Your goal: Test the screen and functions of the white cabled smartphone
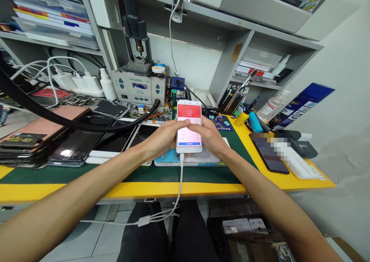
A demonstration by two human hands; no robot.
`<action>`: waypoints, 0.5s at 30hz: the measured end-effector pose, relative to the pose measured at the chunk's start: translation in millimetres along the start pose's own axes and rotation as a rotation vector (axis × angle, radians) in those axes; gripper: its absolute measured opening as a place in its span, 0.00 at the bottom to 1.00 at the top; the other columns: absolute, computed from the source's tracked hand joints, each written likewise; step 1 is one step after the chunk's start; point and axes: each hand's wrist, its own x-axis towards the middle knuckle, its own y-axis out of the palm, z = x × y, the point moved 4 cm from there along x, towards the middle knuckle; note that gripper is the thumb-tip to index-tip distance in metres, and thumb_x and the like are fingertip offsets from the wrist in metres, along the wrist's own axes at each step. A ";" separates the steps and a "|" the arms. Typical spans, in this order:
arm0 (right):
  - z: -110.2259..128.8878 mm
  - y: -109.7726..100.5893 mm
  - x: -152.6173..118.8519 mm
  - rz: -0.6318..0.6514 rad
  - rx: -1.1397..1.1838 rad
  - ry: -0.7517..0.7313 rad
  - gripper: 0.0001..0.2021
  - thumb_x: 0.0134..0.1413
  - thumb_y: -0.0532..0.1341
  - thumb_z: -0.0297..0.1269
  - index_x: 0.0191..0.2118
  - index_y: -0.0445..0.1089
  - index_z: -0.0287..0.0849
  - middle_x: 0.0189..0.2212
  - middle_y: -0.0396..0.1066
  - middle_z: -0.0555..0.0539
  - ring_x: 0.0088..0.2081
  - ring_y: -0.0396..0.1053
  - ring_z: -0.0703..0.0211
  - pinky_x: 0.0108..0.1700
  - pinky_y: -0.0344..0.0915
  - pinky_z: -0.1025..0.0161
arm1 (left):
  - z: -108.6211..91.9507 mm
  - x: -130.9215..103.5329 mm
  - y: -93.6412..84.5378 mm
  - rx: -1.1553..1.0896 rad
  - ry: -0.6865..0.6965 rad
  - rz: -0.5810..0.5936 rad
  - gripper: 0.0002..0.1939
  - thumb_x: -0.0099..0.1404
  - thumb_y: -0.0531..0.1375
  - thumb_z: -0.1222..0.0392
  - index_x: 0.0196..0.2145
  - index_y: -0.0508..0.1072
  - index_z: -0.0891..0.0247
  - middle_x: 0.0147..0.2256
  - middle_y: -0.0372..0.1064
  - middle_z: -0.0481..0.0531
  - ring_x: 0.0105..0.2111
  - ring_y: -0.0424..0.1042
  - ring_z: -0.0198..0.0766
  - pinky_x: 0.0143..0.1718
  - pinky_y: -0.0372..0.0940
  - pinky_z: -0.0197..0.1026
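the green mat (208, 175) offers passage along its near edge; a white cable (181, 175) from the phone (189, 137) crosses.

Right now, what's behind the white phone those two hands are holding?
Beyond the white phone, a blue box shows above it, and part of a flat pack below. Whatever is directly behind is covered by the phone, the left hand and the right hand.

Phone-repair workshop: rework station (137, 87), stacked phones (24, 152), bare circuit boards (78, 98).

Phone (189, 138) in my fingers (186, 122) smooth, its screen (189, 110) glossy; cable (180, 181) matt plastic by its look, hose (78, 125) rubber-like with soft sheen, table (208, 188) smooth, my trousers (144, 231) matt cloth.
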 end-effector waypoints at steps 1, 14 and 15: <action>-0.2 -0.3 0.0 -0.005 -0.004 0.001 0.08 0.54 0.61 0.39 0.37 0.69 0.41 0.28 0.73 0.50 0.27 0.70 0.60 0.29 0.65 0.65 | 0.4 0.0 -0.3 -0.002 -0.003 0.000 0.14 0.69 0.57 0.58 0.43 0.74 0.73 0.39 0.76 0.65 0.35 0.76 0.49 0.29 0.75 0.49; -0.1 -0.2 -0.2 -0.002 0.020 0.037 0.10 0.55 0.62 0.40 0.41 0.68 0.42 0.31 0.75 0.48 0.29 0.71 0.59 0.30 0.67 0.62 | 3.8 2.2 -3.3 -0.025 -0.017 0.062 0.19 0.70 0.56 0.54 0.50 0.74 0.71 0.41 0.76 0.66 0.38 0.77 0.53 0.29 0.75 0.51; -0.9 -0.2 -0.1 0.005 0.029 0.036 0.11 0.55 0.63 0.40 0.42 0.68 0.42 0.31 0.75 0.48 0.29 0.72 0.58 0.30 0.68 0.62 | 3.1 1.9 -2.6 -0.029 -0.019 0.060 0.19 0.70 0.56 0.54 0.50 0.74 0.71 0.41 0.76 0.66 0.38 0.77 0.53 0.28 0.75 0.50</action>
